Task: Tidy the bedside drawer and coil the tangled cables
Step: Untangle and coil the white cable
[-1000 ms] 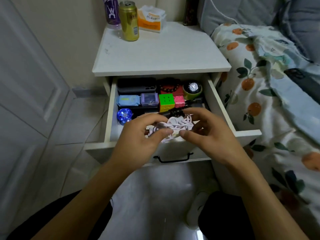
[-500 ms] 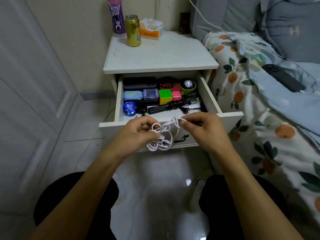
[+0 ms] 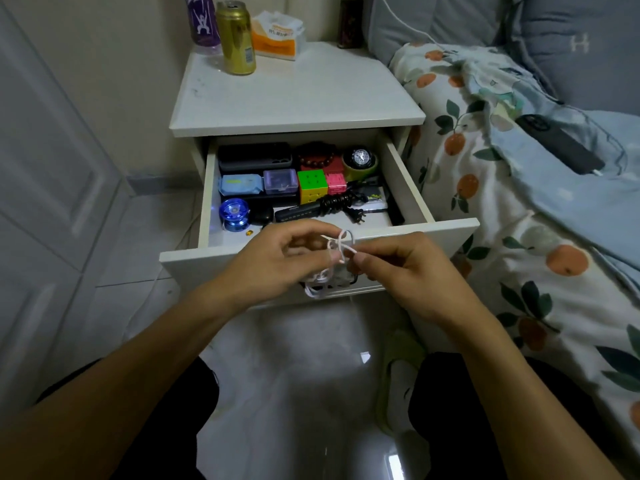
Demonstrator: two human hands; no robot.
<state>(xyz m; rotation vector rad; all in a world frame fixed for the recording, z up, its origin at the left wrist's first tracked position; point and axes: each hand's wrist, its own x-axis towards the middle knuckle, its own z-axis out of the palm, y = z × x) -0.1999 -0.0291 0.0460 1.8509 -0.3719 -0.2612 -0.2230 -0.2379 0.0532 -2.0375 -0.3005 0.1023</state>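
A: How's the thin white tangled cable point(image 3: 334, 258) looking?
B: Knotted, loops dangling (before the open white wooden drawer point(image 3: 408, 237)), pinched between left hand point(image 3: 273, 263) and right hand point(image 3: 408, 265).

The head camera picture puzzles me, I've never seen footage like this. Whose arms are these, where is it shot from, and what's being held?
A camera worn on a person's head looks forward and down, so you see their own arms. No machine is involved. The left hand and right hand pinch a tangled white cable in front of an open drawer. Inside lie a cube, a yo-yo, a watch and a black cord. On the nightstand stands a can. A bed is on the right.
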